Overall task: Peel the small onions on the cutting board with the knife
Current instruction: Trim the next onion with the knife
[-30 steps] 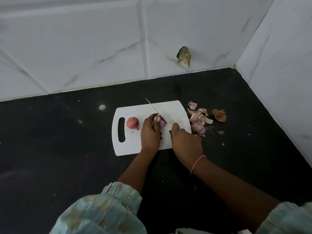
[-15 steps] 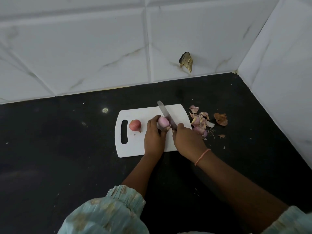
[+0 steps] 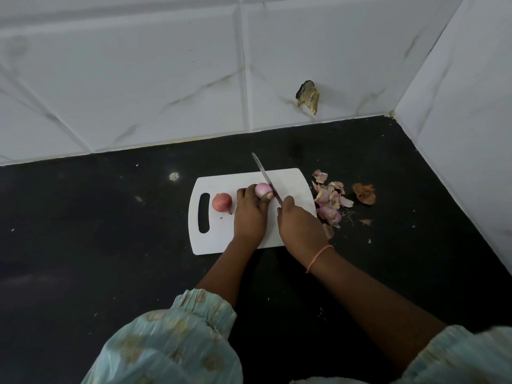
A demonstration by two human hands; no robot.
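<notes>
A white cutting board (image 3: 291,184) lies on the black counter. My left hand (image 3: 250,214) grips a small pale pink onion (image 3: 261,189) against the board. My right hand (image 3: 300,225) holds the knife (image 3: 266,177) by its hidden handle; the blade points up and away, its edge against the onion's right side. A second small onion (image 3: 221,202), still in its red skin, sits near the board's handle slot at the left.
A heap of onion skins and peeled pieces (image 3: 329,199) lies on the counter just right of the board, with a brown skin (image 3: 364,193) further right. White tiled walls close the back and right; a chipped hole (image 3: 308,97) marks the back wall.
The knife blade turned from flat-looking beside the onion to edge-on and reaches further past the board's far edge. My left hand keeps hold of the onion.
</notes>
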